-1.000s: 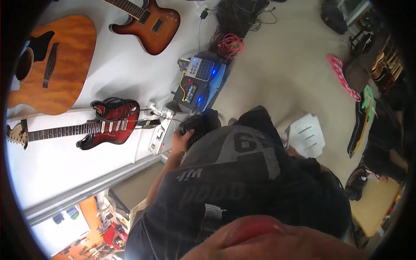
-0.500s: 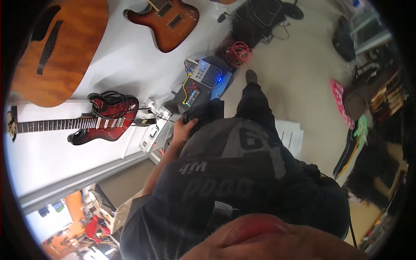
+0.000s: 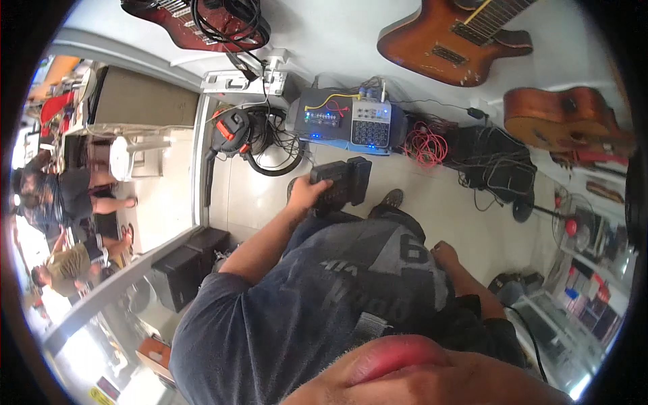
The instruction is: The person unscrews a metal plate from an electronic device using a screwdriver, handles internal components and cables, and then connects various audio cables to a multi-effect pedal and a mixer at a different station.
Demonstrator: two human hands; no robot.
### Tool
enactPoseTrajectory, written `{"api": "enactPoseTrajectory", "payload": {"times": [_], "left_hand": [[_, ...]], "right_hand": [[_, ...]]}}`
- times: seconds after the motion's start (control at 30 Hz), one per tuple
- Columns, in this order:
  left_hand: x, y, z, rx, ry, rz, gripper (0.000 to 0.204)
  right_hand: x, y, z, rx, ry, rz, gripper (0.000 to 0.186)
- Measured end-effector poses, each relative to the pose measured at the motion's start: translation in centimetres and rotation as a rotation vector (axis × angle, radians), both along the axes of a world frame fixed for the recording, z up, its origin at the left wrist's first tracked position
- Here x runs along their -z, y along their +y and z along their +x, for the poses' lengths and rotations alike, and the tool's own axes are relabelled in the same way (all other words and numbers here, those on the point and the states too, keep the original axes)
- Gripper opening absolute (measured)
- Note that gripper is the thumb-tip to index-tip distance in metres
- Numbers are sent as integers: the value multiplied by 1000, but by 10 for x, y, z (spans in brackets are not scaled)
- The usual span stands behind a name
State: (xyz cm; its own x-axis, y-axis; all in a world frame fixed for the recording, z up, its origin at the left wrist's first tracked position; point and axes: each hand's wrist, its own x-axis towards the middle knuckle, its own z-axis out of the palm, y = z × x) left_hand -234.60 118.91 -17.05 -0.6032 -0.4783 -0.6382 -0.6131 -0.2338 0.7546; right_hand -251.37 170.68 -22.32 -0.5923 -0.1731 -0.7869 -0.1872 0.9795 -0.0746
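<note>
The person's left hand (image 3: 308, 194) grasps a black box (image 3: 343, 181) — mixer (image 3: 371, 127) at its one o'clock, right hand (image 3: 444, 255) (grip unclear) at four.

matt, plastic-looking boxy device (image 3: 343, 183), matt cloth shirt (image 3: 263, 324), smooth glossy floor (image 3: 472, 226), glossy wooden sunburst guitar (image 3: 413, 48)

Room: white-walled interior with a pale, glossy floor and a framed opening at left.
The white wall (image 3: 324, 37) spans the upper picture, carrying a sunburst electric guitar (image 3: 432, 50). The floor (image 3: 466, 219) shows light reflections. A light-grey frame (image 3: 202, 162) borders the opening; beyond it stand a brown-grey panel (image 3: 145, 98) and a white stool (image 3: 121, 159). A fan (image 3: 571, 225) with a red hub stands at right, above a grey-framed glazed unit (image 3: 548, 318). Bright glare enters at lower left.
</note>
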Motion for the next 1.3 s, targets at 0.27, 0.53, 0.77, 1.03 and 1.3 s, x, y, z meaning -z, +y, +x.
{"api": "enactPoseTrajectory", "payload": {"times": [0.27, 0.53, 0.77, 1.03, 1.3], "left_hand": [[81, 49, 18, -191, -46, 94, 44], [225, 34, 74, -206, -140, -104, 35], [256, 19, 97, -325, -87, 64, 40], [232, -2, 51, -238, 150, 188, 43], [236, -38, 6, -320, 251, 450, 35]], "right_hand": [[161, -158, -23, -312, -176, -182, 40], [291, -211, 158, -938, -754, -90, 77], [411, -182, 222, -1243, -679, -367, 114], [462, -300, 206, -910, -747, -566, 52], [516, -350, 67, -599, -638, -612, 43]]}}
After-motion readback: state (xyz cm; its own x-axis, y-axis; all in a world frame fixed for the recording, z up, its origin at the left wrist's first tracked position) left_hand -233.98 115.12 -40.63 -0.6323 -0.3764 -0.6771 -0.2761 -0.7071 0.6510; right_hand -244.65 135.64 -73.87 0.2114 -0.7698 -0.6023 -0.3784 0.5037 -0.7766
